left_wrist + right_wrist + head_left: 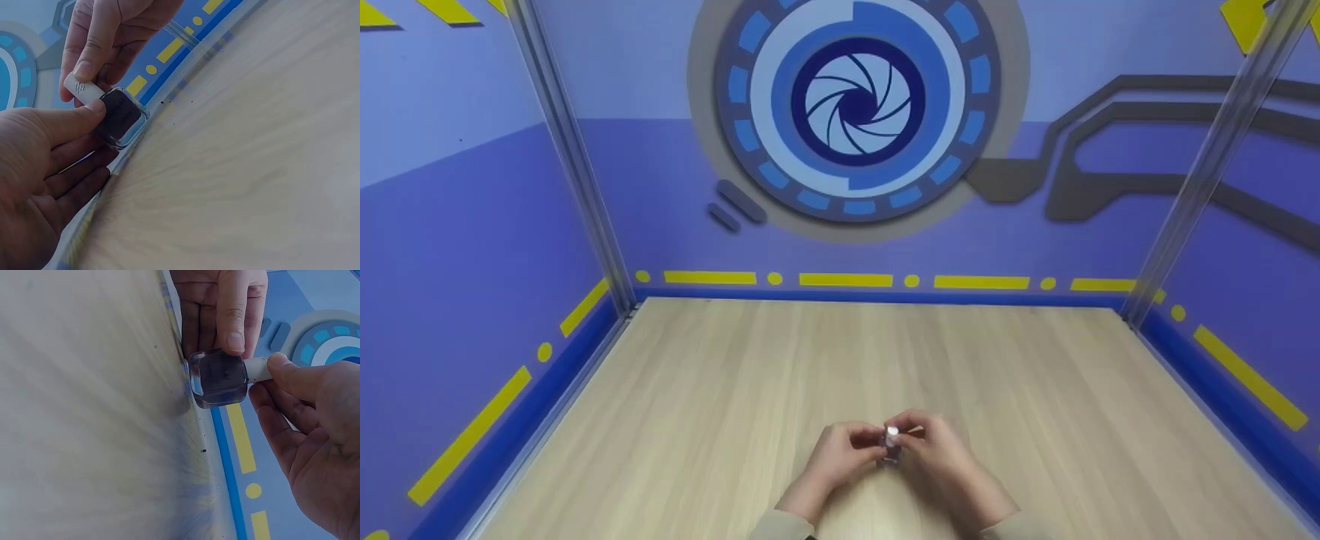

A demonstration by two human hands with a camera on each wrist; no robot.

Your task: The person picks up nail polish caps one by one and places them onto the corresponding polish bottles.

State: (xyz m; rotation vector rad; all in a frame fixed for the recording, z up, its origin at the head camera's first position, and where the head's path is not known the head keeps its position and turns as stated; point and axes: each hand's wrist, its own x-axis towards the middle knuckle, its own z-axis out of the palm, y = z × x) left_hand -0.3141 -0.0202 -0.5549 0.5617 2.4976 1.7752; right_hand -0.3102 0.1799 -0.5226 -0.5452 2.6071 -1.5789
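A small nail polish bottle, square clear glass with dark polish inside [218,379], stands upright close over the table near its front. Its white cap [84,90] is on the neck and carries tiny print. The left hand [840,454] pinches the glass body between thumb and fingers, the other fingers stretched out below in the left wrist view. The right hand [934,446] pinches the white cap between thumb and index finger. Both hands meet at the bottle, fingertips near each other.
A light wood-grain table [720,375] spreads around the hands. Blue and purple panels with yellow dashes and a round aperture emblem [857,105] wall it at the back and sides. Metal posts [577,165] rise at the back corners.
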